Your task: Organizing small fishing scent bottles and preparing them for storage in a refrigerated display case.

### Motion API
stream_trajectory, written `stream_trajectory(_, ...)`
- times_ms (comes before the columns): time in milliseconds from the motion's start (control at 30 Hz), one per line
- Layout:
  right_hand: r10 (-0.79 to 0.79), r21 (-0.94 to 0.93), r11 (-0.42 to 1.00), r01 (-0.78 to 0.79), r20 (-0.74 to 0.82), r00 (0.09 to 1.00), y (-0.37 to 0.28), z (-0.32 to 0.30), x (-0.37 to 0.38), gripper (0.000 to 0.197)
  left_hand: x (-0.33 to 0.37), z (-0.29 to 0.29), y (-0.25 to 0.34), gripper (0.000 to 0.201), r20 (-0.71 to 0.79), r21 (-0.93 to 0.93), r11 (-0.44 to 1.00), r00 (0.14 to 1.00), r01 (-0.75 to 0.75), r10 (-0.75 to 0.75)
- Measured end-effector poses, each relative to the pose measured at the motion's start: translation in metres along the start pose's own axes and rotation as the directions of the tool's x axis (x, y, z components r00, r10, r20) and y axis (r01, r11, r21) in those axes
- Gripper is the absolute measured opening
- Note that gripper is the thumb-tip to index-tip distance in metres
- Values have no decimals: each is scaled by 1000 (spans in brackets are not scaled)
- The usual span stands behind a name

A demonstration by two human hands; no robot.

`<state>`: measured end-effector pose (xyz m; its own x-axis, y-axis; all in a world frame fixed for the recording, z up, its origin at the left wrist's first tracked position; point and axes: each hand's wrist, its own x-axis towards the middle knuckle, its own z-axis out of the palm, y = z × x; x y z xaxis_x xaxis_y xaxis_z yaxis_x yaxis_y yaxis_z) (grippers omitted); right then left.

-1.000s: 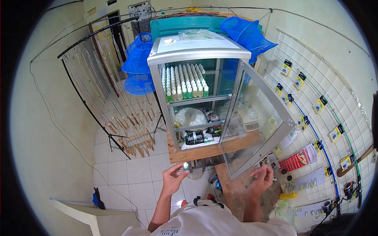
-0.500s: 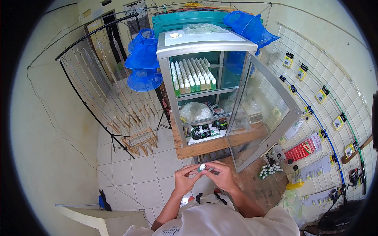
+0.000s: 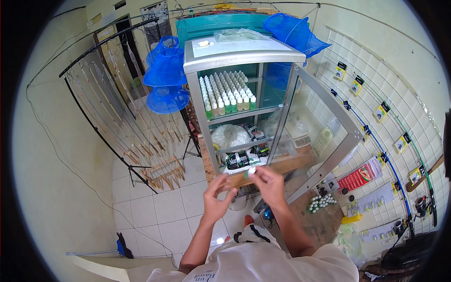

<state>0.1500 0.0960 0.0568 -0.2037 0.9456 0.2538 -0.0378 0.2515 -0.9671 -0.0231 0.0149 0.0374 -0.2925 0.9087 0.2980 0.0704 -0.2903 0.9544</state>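
A small white-capped bottle (image 3: 251, 172) with green on it is held in the fingers of my right hand (image 3: 269, 187), in front of the cabinet's wooden base. My left hand (image 3: 217, 199) is raised beside it with fingers apart and nothing in them. Ahead stands a glass-and-metal display cabinet (image 3: 244, 57). Its upper shelf carries rows of small white-capped bottles (image 3: 230, 101), some green and some amber. On the lower level lie a clear bag of white material (image 3: 230, 136) and dark printed packs (image 3: 237, 161).
The cabinet's glass door (image 3: 324, 136) swings out to the right. More capped bottles (image 3: 322, 203) stand on a brown surface at right. Blue nets (image 3: 164, 70) and a black rack (image 3: 96, 129) with hanging rods are on the left. A wall grid (image 3: 376, 122) holds small packets.
Both hands held the bottle together before; the left has let go and moved left. My right hand has carried the bottle forward and up toward the cabinet.
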Motion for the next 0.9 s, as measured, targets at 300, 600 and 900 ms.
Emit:
stream_trajectory(300, -316, 66, 932, 358, -337, 887, -41, -3, 154, 23, 96, -20, 6, 72, -264, 302, 943, 938, -139, 223)
stream_trajectory(600, -306, -197, 947, 255, -298, 904, -39, 4, 285, 30, 125, -16, -1, 70, -306, 339, 938, 934, -76, 186)
stream_trajectory(900, -212, -399, 909, 122, -191, 958, -23, 4, 327, 28, 127, -21, 0, 66, -290, 319, 943, 938, -92, 190)
